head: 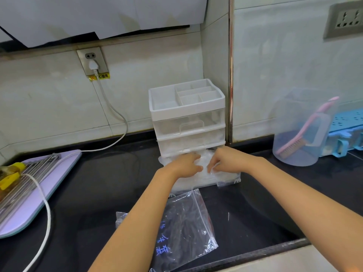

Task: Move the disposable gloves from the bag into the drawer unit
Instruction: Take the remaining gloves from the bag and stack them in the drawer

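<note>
My two hands are both down in the bottom drawer of the drawer unit. The drawer is pulled out toward me, and the gloves are inside it in a soft, crinkly, see-through pile.

My left hand lies palm down on the left part of the pile. Its fingers are bent into the gloves, so I think it has hold of some. My right hand is on the right part. Its fingers are curled and pinch a bit of the gloves near the middle. My hands are just beside each other, with gloves between them.

The bag lies flat on the dark counter, closer to me than the drawer, under my left arm. It looks empty to me, but it is clear plastic, so I cannot be sure.

The pile is right under my hands, not off to a side. It lies longways from left to right, the same way as the drawer front. Both hands are about as near to it as each other. I think the gloves puff up a little, so they need to be pushed down flat. Then the drawer has to go straight back, away from me, toward the wall
</note>
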The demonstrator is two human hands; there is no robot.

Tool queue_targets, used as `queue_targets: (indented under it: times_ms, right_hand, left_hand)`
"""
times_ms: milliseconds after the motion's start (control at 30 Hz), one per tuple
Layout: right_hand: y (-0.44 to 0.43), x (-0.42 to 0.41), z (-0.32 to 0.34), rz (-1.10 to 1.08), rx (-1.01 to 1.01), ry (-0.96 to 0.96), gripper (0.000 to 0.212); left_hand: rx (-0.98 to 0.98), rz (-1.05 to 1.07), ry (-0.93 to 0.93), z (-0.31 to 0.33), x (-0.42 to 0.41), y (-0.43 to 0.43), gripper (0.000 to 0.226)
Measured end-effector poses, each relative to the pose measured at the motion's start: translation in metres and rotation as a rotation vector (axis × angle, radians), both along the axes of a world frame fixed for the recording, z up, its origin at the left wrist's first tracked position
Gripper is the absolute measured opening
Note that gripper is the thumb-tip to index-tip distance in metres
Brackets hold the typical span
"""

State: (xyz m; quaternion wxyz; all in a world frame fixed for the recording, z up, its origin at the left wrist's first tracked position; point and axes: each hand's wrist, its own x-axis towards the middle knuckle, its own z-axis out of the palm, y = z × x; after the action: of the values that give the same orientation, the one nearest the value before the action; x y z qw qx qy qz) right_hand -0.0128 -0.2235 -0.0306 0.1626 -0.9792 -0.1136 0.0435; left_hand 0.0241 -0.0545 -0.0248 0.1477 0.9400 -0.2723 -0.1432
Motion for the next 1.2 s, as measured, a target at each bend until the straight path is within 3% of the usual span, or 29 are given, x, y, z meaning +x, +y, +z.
queue_targets:
  times_ms: [67,133,200,300,533,633,767,833,1000,1200]
  right_hand:
    - [0.000,-0.003,0.007,-0.012,0.008,0.110,0.017]
    - [0.004,-0.007,0.018,-0.052,0.058,0.199,0.034]
    - [0.009,-0.005,0.026,-0.088,0.153,0.158,0.048]
    - [0.031,0.005,0.023,-0.124,0.272,0.075,0.034]
    - [0.061,0.019,-0.009,-0.106,-0.078,0.305,0.039]
    - [0.052,0.025,-0.012,-0.136,-0.162,0.355,0.055]
    - [0.038,0.033,-0.015,-0.258,-0.210,0.352,0.073]
    - [0.037,0.035,-0.016,-0.304,-0.209,0.329,0.074]
    - [0.043,0.039,-0.019,-0.350,-0.192,0.313,0.071]
    - [0.041,0.031,-0.011,-0.355,-0.060,0.258,0.058]
  left_hand:
    - [0.115,-0.006,0.031,-0.007,0.009,-0.001,0.065]
    - [0.191,-0.033,0.041,-0.013,0.014,-0.002,0.067]
    - [0.173,-0.018,0.077,-0.019,0.016,-0.002,0.070]
    - [0.112,0.018,0.078,-0.024,0.019,-0.003,0.066]
    - [0.164,0.052,0.104,-0.027,0.024,-0.002,0.063]
    - [0.239,0.012,0.059,-0.017,0.021,-0.001,0.055]
    - [0.519,0.021,-0.003,0.002,0.026,-0.004,0.041]
    - [0.600,0.016,0.014,0.006,0.030,-0.005,0.049]
    - [0.426,0.069,0.128,0.000,0.029,-0.001,0.078]
    - [0.267,0.098,0.150,-0.006,0.026,0.005,0.081]
